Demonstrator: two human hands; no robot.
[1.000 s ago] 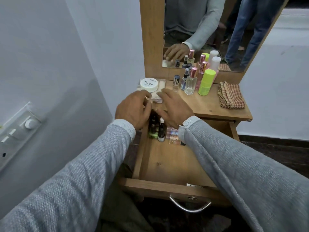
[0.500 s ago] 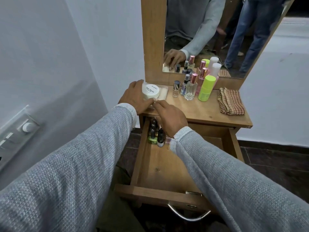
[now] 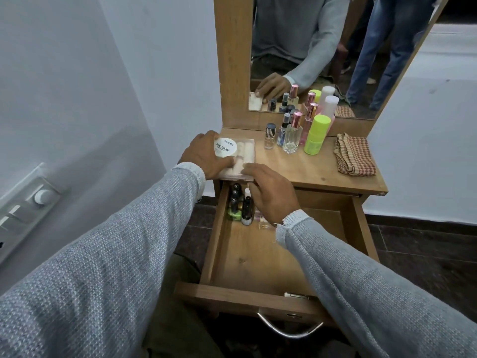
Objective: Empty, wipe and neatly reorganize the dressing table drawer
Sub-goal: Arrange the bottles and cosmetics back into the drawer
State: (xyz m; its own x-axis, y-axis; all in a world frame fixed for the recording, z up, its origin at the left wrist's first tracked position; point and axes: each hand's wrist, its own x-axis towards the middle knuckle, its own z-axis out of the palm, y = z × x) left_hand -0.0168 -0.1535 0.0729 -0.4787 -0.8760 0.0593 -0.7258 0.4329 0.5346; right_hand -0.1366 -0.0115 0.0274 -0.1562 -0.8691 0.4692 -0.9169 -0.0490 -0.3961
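The wooden drawer [image 3: 258, 259] is pulled open, with several nail polish bottles [image 3: 238, 205] standing in its back left corner. On the left end of the tabletop [image 3: 309, 171] lies a clear plastic case [image 3: 247, 151] with a white nail polish remover jar [image 3: 226, 148] on it. My left hand [image 3: 204, 156] grips the case's left side, fingers behind the jar and thumb across the near part. Hovering over the back of the drawer, my right hand [image 3: 271, 192] has straight fingers that touch the case's near edge.
Several perfume and lotion bottles [image 3: 291, 135], one with a lime-green cap [image 3: 316, 134], stand below the mirror [image 3: 335, 47]. A folded checked cloth [image 3: 355, 157] lies at the right of the tabletop. The drawer's metal handle [image 3: 289, 329] faces me. A switch panel [image 3: 25, 200] is on the left wall.
My left hand has moved forward around the case and jar on the tabletop. My right hand stays at the case's near edge. The view has shifted slightly closer.
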